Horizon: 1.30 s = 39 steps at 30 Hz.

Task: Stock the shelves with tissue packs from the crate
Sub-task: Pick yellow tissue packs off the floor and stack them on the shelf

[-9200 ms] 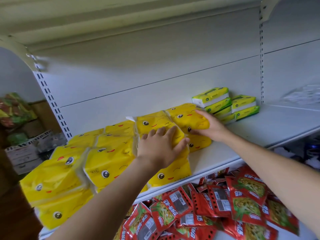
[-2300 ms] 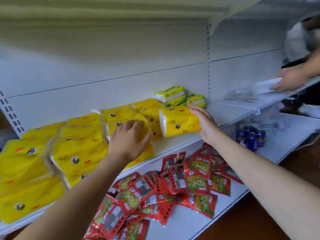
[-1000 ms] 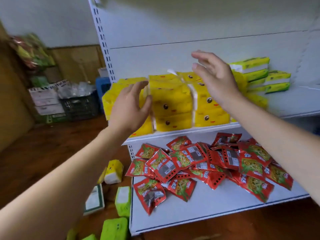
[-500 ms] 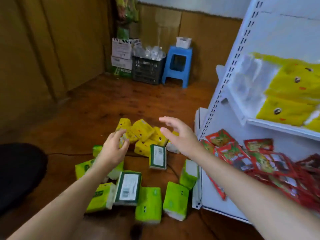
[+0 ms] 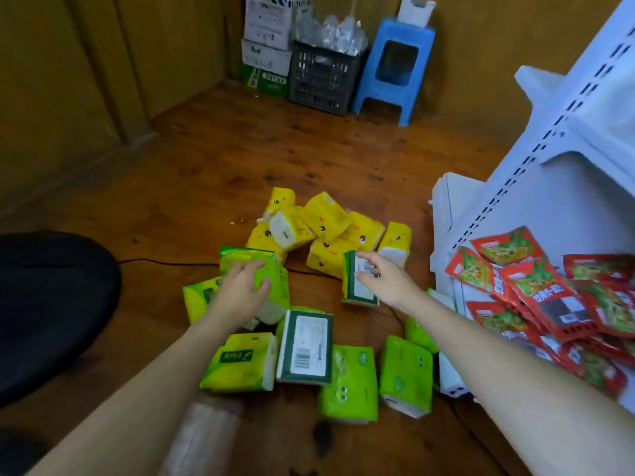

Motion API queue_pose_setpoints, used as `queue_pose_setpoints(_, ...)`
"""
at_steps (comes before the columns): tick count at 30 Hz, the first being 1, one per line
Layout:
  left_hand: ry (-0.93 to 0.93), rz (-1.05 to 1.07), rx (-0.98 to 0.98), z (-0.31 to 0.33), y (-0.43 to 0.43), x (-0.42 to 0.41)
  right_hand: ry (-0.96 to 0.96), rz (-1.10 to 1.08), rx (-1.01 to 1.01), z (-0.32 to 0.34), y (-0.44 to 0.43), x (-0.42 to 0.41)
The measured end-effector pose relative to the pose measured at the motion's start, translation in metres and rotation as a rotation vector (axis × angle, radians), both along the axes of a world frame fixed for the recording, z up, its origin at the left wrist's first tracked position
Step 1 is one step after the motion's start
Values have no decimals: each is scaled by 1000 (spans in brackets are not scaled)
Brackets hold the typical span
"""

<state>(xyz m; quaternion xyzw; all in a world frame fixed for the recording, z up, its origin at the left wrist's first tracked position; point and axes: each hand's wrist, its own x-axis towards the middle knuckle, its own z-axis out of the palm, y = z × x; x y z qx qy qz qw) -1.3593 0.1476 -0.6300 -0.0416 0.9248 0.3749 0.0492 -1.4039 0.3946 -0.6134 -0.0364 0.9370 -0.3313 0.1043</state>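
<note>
The left hand (image 5: 240, 292) lay flat on a glossy green film-wrapped rectangular pack (image 5: 279, 290); the right hand (image 5: 383, 281), fingers straight, half-hid a labelled upright pack (image 5: 355, 291).

Soft, even indoor light falls from above, so the wooden floor (image 5: 213, 166) carries only a dull sheen and the tissue packs (image 5: 343, 383) throw faint, short shadows, while the panelled wall (image 5: 68, 80) at upper left sinks into dimness and the white shelf unit (image 5: 567, 187) on the right is the brightest, slightly washed-out area. The whole picture is a little soft, with the fingers of the right hand (image 5: 385, 280) smeared by motion, a pale shape (image 5: 202, 438) at the bottom edge fully out of focus and a black mass (image 5: 51, 304) at left showing no detail. The wide lens slants the shelf uprights near the right edge.
</note>
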Motion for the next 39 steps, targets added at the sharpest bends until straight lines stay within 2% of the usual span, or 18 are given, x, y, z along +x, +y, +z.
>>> queue_pose_setpoints(5,22,-47,-43,-14,20,-22,26,-144,-54,-27,-3,-57)
queue_pose_setpoints(11,57,-134,-95,-35,44,-25,-22,-177,-160,-55,-14,-126)
queue_pose_setpoints(15,30,-192,-144,-46,51,-20,-123,-186,-249,-84,-17,-150)
queue_pose_setpoints(21,-4,-141,-146,-49,55,-30,-183,-264,-377,-107,-19,-174)
queue_pose_setpoints(26,-30,-83,-149,-53,67,-40,-73,-288,-395,-115,-9,-163)
queue_pose_setpoints(28,-18,-55,-104,-54,72,-39,33,-249,-384,-112,-1,-154)
queue_pose_setpoints(32,-2,-23,-46,-47,79,-27,208,-70,-239,-94,19,-140)
queue_pose_setpoints(39,60,99,26,-24,58,-17,262,286,-117,-56,20,-102)
